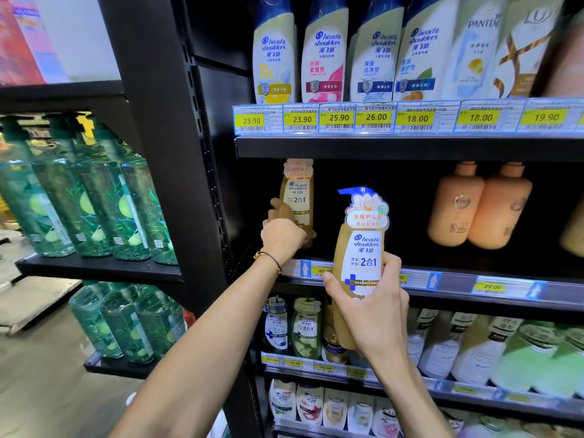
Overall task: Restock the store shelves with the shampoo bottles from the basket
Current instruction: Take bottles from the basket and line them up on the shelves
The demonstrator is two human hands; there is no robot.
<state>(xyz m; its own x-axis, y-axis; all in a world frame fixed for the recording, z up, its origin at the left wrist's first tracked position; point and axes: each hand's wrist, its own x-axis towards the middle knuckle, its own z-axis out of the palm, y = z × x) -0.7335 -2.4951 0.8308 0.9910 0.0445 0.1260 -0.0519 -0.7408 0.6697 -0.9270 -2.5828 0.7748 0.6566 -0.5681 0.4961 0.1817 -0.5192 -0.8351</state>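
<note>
Head view, two hands [281, 237] [377, 314], two amber bottles [299, 197] [363, 248]

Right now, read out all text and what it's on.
"head & shoulders", "2合1": amber pump bottle, right hand; amber bottle, left hand.
"head & shoulders": white bottles, blue caps.
"PANTEN": pale bottle.
"23.90", "23.90", "25.90", "26.00", "18.00", "18.00", "19.90": yellow tags, top rail.
"29.00": yellow tag, middle rail.
Lower tags: blurred.

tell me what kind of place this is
Most likely a supermarket or drugstore hair-care aisle. Black shelves hold rows of shampoo bottles, yellow price tags line the shelf edges, and the left hand grips one amber bottle inside the shelf while the right hand holds a matching pump bottle.
</note>
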